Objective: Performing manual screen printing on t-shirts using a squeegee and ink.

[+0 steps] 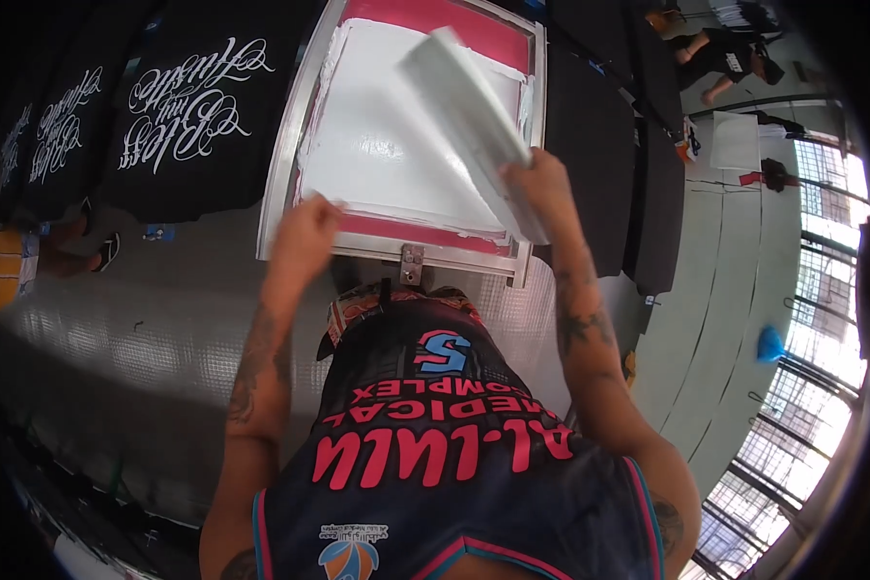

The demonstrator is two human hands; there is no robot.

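A screen-printing frame [278,184] with pale metal edges lies in front of me. White ink [367,116] covers most of its mesh, with pink-red bands [377,230] showing at the near and far ends. My right hand [543,193] is closed on a long, ink-whitened squeegee [469,121], gripping it near its lower end. The squeegee slants up and left over the inked mesh and is smeared by motion. Beside the frame's near left corner is my left hand [306,237], its fingers blurred; whether it touches the frame I cannot tell. A metal bracket [412,263] sits at the frame's near edge.
Black shirts with white script lettering [188,106] lie in a row to the left. More dark fabric [590,145] lies to the right. Another person [725,58] is at the far right; a person's leg and shoe [109,251] show at the left. Barred windows [822,309] line the right side.
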